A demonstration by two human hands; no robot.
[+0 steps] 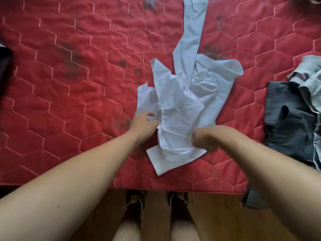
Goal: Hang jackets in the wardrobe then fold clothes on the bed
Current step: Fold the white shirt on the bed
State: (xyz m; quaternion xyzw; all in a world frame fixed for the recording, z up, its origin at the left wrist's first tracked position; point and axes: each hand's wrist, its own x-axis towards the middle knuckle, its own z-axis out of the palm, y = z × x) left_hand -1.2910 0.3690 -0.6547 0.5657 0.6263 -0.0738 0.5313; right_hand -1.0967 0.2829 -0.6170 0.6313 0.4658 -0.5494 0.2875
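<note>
Far off to the left of my left fingers, a dark object (5, 66) sits at the edge of the red quilted bed cover (69, 84). My left arm is bare and reaches forward and to the right across the near edge of the bed, held almost straight. My left hand (144, 125) is palm down, and its fingers (147, 114) are loose and half-curled. Their tips lie on the left flap of the pale blue shirt (180, 108), and I see no cloth pinched between them.

The shirt lies crumpled on the cover between my two hands. One long sleeve (192, 32) runs away from my fingertips toward the far side of the bed. A flat band of the shirt lies nearest me, just below my right fingers.

My right arm comes in from the right with the wrist bent. My right hand (206, 138) is low over the near part of the shirt, knuckles up and fingers curled downward. It is blurred, so I cannot tell whether it grips the cloth or only touches it.

Well to the right of my right fingers, a dark grey garment (291, 122) lies heaped. A pale grey-green garment (311, 79) lies partly over its far side. Below my hands, past the edge of the bed, my shoes (136, 200) stand on the wooden floor (156, 214).
</note>
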